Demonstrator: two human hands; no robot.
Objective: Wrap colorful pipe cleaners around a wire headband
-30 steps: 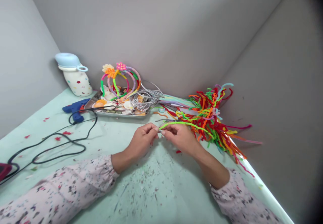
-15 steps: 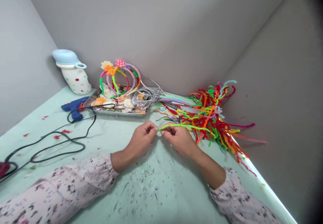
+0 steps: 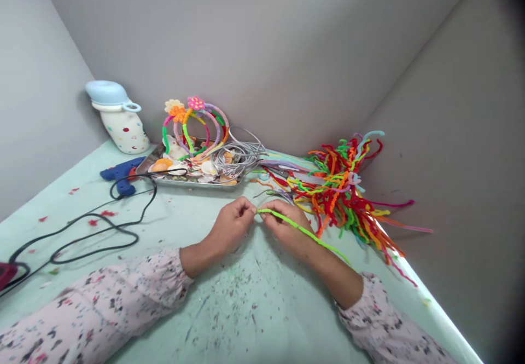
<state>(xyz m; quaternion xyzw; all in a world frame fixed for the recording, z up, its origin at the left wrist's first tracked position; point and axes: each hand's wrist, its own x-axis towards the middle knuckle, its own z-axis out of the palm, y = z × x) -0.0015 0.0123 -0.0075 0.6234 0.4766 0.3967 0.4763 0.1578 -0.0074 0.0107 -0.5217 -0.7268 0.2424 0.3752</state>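
Hands [image 3: 233, 224] pinched closed on green pipe cleaner [image 3: 296, 225] | gripped end hidden | red object [image 3: 6, 274] cut off

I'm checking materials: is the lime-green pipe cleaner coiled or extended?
Extended: the lime-green pipe cleaner runs from the left hand over the right hand toward the right sleeve. Its pinched end is hidden.

The free length of the lime-green pipe cleaner [image 3: 314, 236], which earlier reaches out sideways past the right hand [image 3: 285, 231] to the multicoloured heap [image 3: 344, 189], now slants down across the back of that hand and along the forearm [image 3: 338, 279], its tip near the sleeve [image 3: 369, 298].
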